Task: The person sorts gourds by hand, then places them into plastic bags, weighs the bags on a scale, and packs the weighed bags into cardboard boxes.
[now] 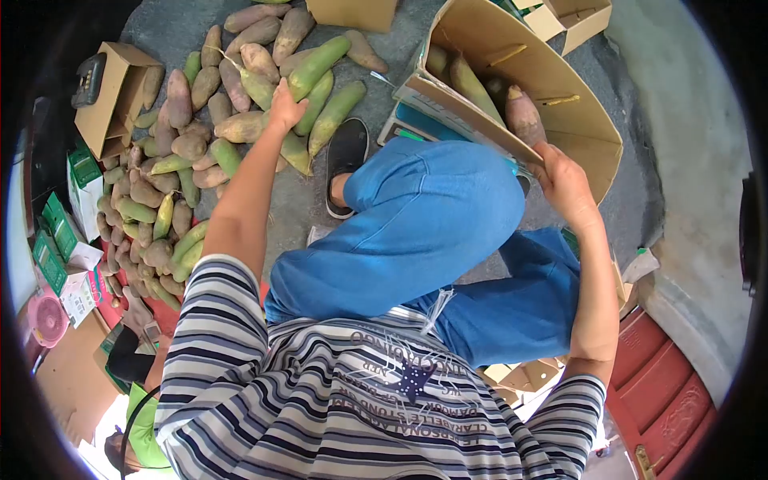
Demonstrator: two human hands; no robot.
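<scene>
— Where's the left hand (pixel 286 106)?

— Well to the left of the cardboard box (pixel 570 120), resting on a long green fruit (pixel 318 66) at the edge of the pile (pixel 172 144) on the floor (pixel 180 28). Only the back of the hand shows, so I cannot tell whether the fingers have closed.

— And the right hand (pixel 564 182)?

— Clamped on the box's near flap (pixel 464 112), thumb on top, at the corner closest to the knee.

— Anything in the box?

— A brown fruit (pixel 524 116) leans on its inner wall just beside that hand, with greener ones deeper in.

— The shoe (pixel 346 156)?

— Between box and pile, sole down.
</scene>
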